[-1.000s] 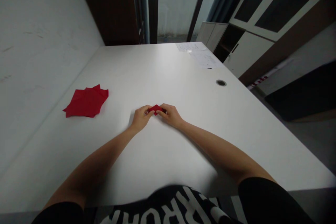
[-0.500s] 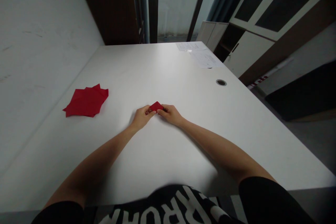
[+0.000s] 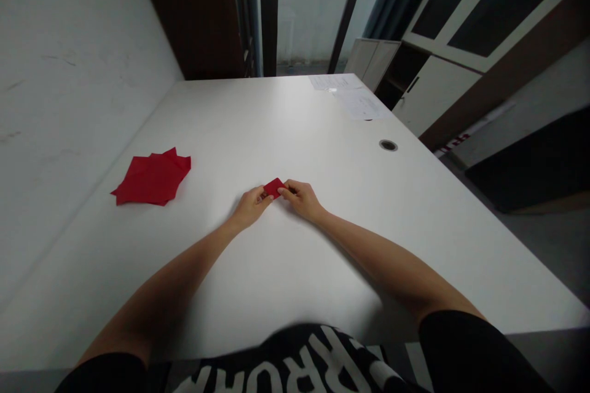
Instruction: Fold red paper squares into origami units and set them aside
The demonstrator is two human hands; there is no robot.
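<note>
Two hands (image 3: 251, 206), one small red piece (image 3: 274, 188), one red pile (image 3: 153, 179), two papers (image 3: 362, 103).

Office-like room: desk (image 3: 313, 141), papers (image 3: 362, 103), cabinet (image 3: 440, 92)

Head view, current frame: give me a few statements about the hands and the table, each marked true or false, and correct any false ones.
1. The left hand and the right hand both hold the small folded red paper. True.
2. The loose red sheets lie to the right of both hands. False: the loose red sheets lie to the left of both hands.
3. The white pages lie toward the far end of the table. True.
4. The right hand covers the round hole. False: the round hole is uncovered, farther right.
</note>
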